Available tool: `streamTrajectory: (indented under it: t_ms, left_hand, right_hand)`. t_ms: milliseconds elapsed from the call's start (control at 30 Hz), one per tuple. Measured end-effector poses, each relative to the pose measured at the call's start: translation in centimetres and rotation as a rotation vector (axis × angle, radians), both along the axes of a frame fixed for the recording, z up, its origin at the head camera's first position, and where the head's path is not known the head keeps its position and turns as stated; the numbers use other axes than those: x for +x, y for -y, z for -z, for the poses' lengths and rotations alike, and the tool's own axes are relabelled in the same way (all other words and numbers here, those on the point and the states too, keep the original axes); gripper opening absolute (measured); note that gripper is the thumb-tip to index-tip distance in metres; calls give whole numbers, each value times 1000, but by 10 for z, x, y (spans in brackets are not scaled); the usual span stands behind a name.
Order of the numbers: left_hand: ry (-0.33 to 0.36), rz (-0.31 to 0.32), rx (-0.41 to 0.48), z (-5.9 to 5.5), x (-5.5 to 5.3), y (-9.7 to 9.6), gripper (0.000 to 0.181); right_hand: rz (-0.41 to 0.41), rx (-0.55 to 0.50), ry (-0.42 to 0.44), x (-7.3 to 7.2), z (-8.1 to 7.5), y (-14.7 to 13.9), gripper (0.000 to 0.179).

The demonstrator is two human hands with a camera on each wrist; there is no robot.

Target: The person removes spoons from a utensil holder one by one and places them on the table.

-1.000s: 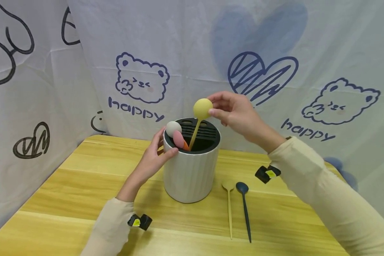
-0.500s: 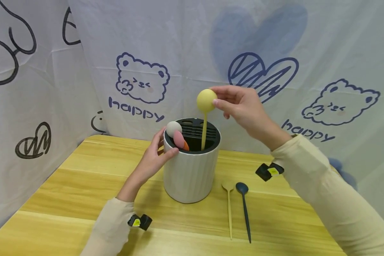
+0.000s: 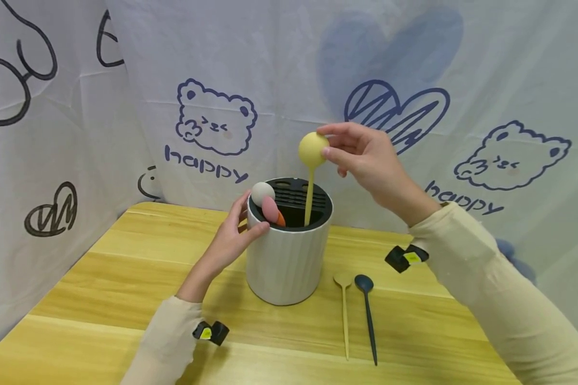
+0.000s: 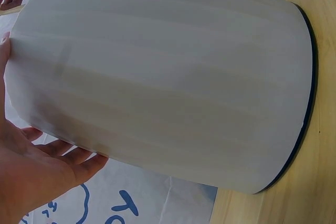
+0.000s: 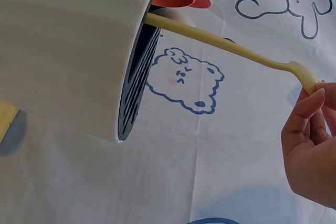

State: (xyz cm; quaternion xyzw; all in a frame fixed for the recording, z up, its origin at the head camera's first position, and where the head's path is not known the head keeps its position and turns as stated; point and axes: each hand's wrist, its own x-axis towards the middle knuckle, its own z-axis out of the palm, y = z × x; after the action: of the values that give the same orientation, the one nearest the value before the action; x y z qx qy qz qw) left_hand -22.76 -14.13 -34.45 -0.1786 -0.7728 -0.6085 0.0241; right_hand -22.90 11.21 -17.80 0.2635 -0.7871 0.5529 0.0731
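Note:
A white ribbed utensil holder (image 3: 286, 267) with a black slotted top (image 3: 301, 198) stands on the wooden table. My left hand (image 3: 228, 238) grips its left side near the top, thumb at the front rim and fingers around the far side. Above the holder, my right hand (image 3: 366, 160) pinches the round bowl of a yellow spoon (image 3: 313, 149) between thumb and fingers. The spoon is nearly upright, its handle's lower end hidden inside the top's large opening. In the right wrist view, the handle (image 5: 220, 40) slants out of that opening.
White (image 3: 262, 193), pink (image 3: 270, 209) and orange (image 3: 281, 219) utensil heads lean at the holder's left rim. Right of the holder, a pale yellow utensil (image 3: 345, 321) and a dark blue spoon (image 3: 370, 321) lie on the table (image 3: 101, 299). A printed cloth (image 3: 289, 69) hangs behind.
My right hand has moved up and slightly right with the yellow spoon, which tilts less than before. The left hand and holder have stayed in place.

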Motion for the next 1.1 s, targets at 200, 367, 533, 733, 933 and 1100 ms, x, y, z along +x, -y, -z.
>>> streamTrajectory:
  t_ms: [200,367,533,733,933,1100]
  left_hand:
    - [0,2,-7,0,-1,0,81]
    - [5,2,-4,0,-1,0,81]
    - [3,4,-4,0,-1,0,81]
    - [-5,5,-7,0,-1,0,80]
    - [-6,5,-7,0,-1,0,80]
    - [-5,5,-2,0,0,1,80]
  right_hand:
    - [13,-45,-19,1,-4,1,43]
    - [31,-72,-45,1,-8,1,47]
    - [35,-132,-95,2,-12,-1,49]
    - [-3,-257,-96,4,-18,-5,49]
    - [-40,-317,-76,7,-22,-9,49]
    - [-44,-269,-26,8,-17,-10,50]
